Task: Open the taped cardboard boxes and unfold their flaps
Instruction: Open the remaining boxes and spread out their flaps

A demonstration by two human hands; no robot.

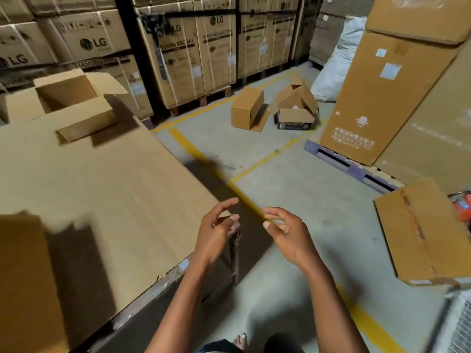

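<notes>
Our left hand [216, 225] pinches a crumpled strip of tape [235, 235] between thumb and curled fingers; the strip hangs down beside the corner of the big flat carton [102, 187] at our left. Our right hand [283, 233] hovers just beside it over the concrete floor [254, 149], fingers loosely curled and narrow, thumb forward; we cannot tell whether it grips anything.

On the flat carton stands a small open box [76, 103], its flaps unfolded outward. A blurred brown box [25, 276] fills the lower left corner.

To our right lies a closed carton [423, 233] with a torn seam of tape running down its top. An orange object [462, 206] shows just behind it, too hidden to identify.

Farther off, on the floor inside yellow painted lines [265, 159], a box lies tipped on its side [248, 108] with one flap flat on the ground, and near it sits another opened box [297, 108] with its flaps raised.

Along the back wall, stacked cartons [204, 47] read "LG" and "WASHING MACHINE". A tall carton [382, 93] with pale labels and small printed handling symbols, too small to read, stands on a blue pallet [344, 161]. A white sack [339, 62] leans behind it.
</notes>
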